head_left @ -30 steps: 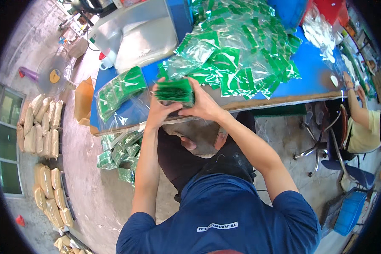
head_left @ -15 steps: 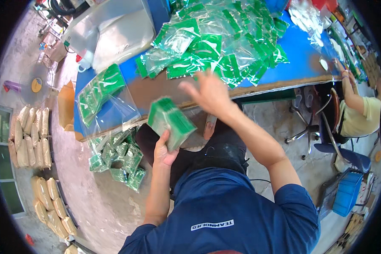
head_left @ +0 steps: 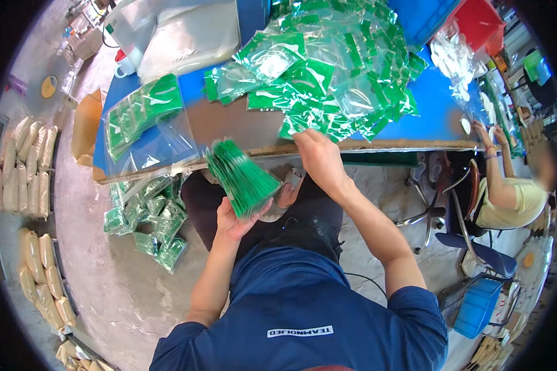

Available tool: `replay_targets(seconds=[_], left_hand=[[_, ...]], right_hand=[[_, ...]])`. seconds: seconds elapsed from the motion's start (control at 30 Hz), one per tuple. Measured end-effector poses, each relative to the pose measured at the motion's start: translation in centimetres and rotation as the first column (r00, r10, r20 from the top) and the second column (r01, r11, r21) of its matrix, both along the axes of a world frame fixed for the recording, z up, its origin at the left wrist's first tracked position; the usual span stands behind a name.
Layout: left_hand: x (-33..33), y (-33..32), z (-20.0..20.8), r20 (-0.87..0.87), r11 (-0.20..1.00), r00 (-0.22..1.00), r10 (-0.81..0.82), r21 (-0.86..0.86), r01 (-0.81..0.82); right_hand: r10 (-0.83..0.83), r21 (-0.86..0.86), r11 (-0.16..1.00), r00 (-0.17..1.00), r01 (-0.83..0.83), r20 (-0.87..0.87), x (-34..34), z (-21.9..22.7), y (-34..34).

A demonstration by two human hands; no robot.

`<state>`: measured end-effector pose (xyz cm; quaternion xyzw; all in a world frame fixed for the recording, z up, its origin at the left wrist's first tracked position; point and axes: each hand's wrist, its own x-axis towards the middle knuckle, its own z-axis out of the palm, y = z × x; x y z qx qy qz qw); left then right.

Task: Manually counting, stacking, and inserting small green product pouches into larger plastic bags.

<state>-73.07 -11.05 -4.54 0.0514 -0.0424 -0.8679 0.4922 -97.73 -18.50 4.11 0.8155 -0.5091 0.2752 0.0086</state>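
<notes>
My left hand (head_left: 232, 224) is closed around the lower end of a thick stack of green-and-clear plastic packets (head_left: 244, 182), held in front of the table edge over my lap. The packets fan out at the top. My right hand (head_left: 320, 162) is at the table's front edge, fingers pinched on the corner of a green packet (head_left: 296, 123) at the near side of the pile. That large loose pile of green-and-clear packets (head_left: 359, 68) spreads over the blue tabletop (head_left: 424, 123). To the left, a big clear bag (head_left: 145, 117) with green packets inside lies on the table.
A translucent bin (head_left: 189, 40) and a white bottle with a red cap (head_left: 124, 63) stand at the back left. Filled green bags (head_left: 148, 216) lie on the floor below. To the right, a co-worker (head_left: 507, 198) sits by white pieces (head_left: 455, 55) and a red bin (head_left: 476, 21).
My right hand has gone from open and moving above the table edge to pinching a packet at the pile. The stack in my left hand has fanned out. The whole view has shifted.
</notes>
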Motion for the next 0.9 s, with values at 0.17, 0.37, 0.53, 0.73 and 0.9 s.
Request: replay_targets(seconds=[0.17,0.37,0.53,0.73,0.9], left_hand=[[-2.8,-1.1,4.5,-0.064,1.000,0.998,0.003,-0.028,-0.005],[-0.1,-2.1,-0.4,0.163,0.945,0.956,0.243,0.181,-0.271],[1.1,-0.1,0.6,0.243,0.970,0.952,0.186,0.110,-0.217],[-0.5,1.5,3.8,0.278,0.997,0.960,0.010,0.067,-0.030],[-0.6,1.0,4.1,0.354,0.996,0.934,-0.052,0.086,0.023]], right_hand=[[-0.235,0.363,0.832,0.328,-0.419,0.915,3.3,0.8,2.1],[-0.134,-0.159,0.965,0.914,0.208,0.384,-2.0,1.5,-9.9],[-0.384,0.044,0.919,0.915,0.392,-0.126,-6.2,2.0,-16.2],[-0.346,0.145,0.938,0.884,0.316,0.313,-8.7,2.0,-17.5],[-0.124,-0.099,0.907,0.483,0.410,0.867,-5.5,8.0,-12.0]])
